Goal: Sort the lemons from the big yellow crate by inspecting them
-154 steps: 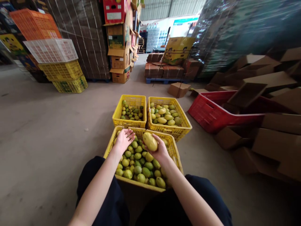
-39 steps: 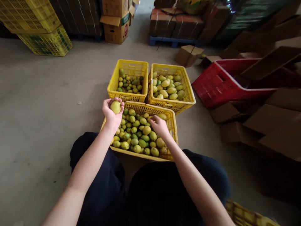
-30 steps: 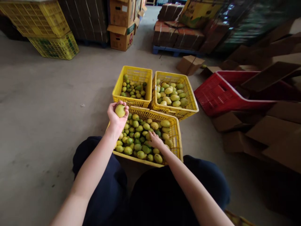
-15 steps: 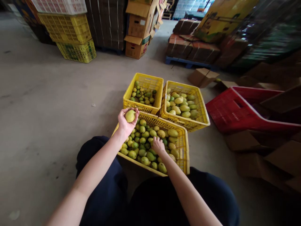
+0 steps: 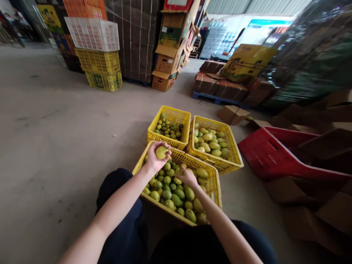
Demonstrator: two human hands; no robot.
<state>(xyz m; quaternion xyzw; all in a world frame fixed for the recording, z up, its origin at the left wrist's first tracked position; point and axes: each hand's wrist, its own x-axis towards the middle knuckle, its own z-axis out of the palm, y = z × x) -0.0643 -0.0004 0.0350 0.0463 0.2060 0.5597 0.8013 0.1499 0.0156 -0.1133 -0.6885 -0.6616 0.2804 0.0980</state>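
Note:
My left hand (image 5: 156, 159) is closed round a yellow-green mango (image 5: 161, 151), held up over the far left corner of the near yellow crate (image 5: 216, 187). That crate sits between my knees and is full of green and yellow mangoes. My right hand (image 5: 187, 176) reaches down among the mangoes in its middle, fingers curled on fruit I cannot make out. Beyond stand two more yellow crates: the left one (image 5: 158, 126) with small mangoes, the right one (image 5: 233, 157) with larger ones.
A red crate (image 5: 264, 157) lies tilted at the right among flattened cardboard boxes (image 5: 316, 190). Stacked white and yellow crates (image 5: 99, 55) and cardboard cartons (image 5: 167, 66) stand at the back. A pallet of boxes (image 5: 220, 86) lies behind. Bare concrete floor (image 5: 55, 139) spreads left.
The camera has tilted up. My left hand keeps its mango near the crate's far corner. My right hand has shifted slightly forward among the fruit in the near crate.

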